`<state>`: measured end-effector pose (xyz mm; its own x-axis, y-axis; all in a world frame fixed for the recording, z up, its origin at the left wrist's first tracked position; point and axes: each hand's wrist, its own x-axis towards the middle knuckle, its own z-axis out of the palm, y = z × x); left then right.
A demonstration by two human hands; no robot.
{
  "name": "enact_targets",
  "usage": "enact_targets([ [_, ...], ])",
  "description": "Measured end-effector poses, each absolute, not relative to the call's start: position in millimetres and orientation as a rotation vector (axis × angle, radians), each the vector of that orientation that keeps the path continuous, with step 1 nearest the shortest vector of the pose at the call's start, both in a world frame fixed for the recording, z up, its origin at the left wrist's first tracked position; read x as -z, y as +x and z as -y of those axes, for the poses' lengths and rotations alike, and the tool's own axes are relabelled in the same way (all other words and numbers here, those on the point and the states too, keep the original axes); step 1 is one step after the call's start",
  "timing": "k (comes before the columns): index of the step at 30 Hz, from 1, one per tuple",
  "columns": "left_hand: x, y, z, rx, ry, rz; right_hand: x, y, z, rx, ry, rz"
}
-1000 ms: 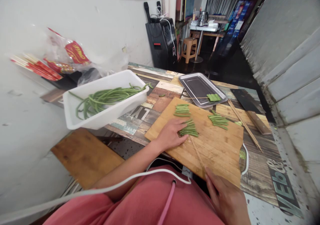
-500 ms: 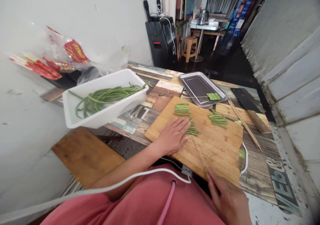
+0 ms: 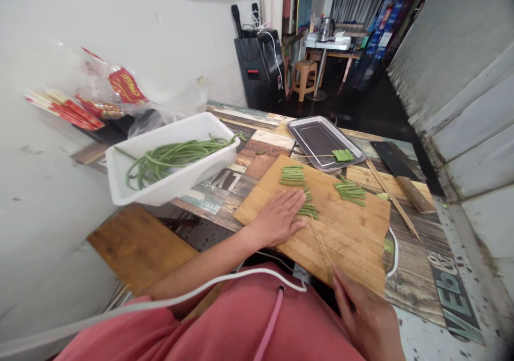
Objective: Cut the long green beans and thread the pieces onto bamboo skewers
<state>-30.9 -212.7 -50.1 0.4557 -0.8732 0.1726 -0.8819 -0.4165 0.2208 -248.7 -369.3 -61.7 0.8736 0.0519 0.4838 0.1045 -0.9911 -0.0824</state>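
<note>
My left hand (image 3: pixel 282 213) lies flat, fingers stretched out, over a row of cut green beans (image 3: pixel 308 207) on the wooden cutting board (image 3: pixel 337 243). Its fingers cover part of that row. My right hand (image 3: pixel 361 307) pinches thin bamboo skewers (image 3: pixel 322 243) at the board's near edge; their far tips reach the nearest bean of the row. Whether a tip is inside the bean, I cannot tell. Two more groups of cut beans lie on the board, a neat stack (image 3: pixel 292 175) beyond my left hand and a looser pile (image 3: pixel 350 191) to the right.
A white tub (image 3: pixel 172 187) of long beans stands at the left. Behind the board is a metal tray (image 3: pixel 311 136) with skewered bean pieces (image 3: pixel 342 155). Loose skewers (image 3: pixel 391 200) and a cleaver (image 3: pixel 401 176) lie at the right. A white cable (image 3: pixel 201 280) crosses in front of me.
Both hands keep nearly the same place, the left flat on the beans and the right on the skewers. The view has shifted slightly; the beans look unchanged.
</note>
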Motion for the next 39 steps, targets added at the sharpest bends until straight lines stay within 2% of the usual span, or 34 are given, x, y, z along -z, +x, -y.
enact_targets([
  [11, 44, -30, 210, 0.0, 2.441, 1.415, 46, -234, 355, 0.798, -2.859, 0.113],
  [22, 51, -31, 216, -0.059, 2.403, 1.367, 51, -239, 357, 0.771, -2.87, 0.098],
  [33, 51, -34, 226, -0.123, 2.547, 1.128, 55, -240, 356, 0.731, -2.854, 0.066],
  [39, 53, -36, 229, -0.146, 2.555, 1.169, 56, -240, 357, 0.736, -2.843, 0.06],
])
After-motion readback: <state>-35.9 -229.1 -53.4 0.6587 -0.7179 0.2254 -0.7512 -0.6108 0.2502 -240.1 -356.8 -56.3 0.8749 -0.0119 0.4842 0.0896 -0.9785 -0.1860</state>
